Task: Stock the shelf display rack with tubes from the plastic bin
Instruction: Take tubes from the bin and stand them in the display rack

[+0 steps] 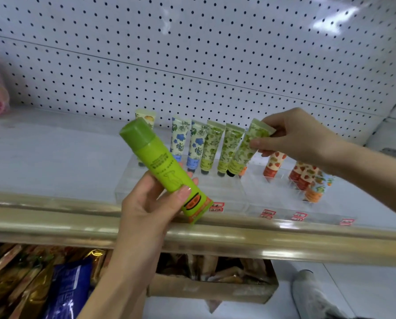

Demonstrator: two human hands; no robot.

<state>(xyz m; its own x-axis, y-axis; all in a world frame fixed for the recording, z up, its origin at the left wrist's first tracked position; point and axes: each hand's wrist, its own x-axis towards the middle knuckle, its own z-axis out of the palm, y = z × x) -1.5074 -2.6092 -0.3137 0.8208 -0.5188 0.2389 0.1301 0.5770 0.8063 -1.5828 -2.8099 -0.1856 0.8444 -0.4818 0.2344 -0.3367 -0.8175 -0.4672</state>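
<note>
Head view looks down on a white shelf (54,153) with a clear rack (224,194) near its front edge, right of the middle. The rack's back row holds small tubes standing cap down: one yellow tube (146,117) at the left end, two blue tubes (179,139), two leaf tubes (212,146), then, past a gap, strawberry tubes (274,164) and others toward the right end. The plastic bin is not in view; a box (211,290) sits under the shelf.

The left hand (146,203) is closed around a big green tube (164,169), thumb across its front; its cap points up toward the shelf's back and its crimp toward the front edge.

The right hand (298,134) is nearer the rack. Its grip pinches the crimped top of a third leaf tube (245,150) between thumb and fingertips. That tube tilts: its long axis runs from the grip down and left to the black cap (231,173), which sits at the slot just right of the standing pair. Seating it likely means swinging the top upright and pressing down.
</note>
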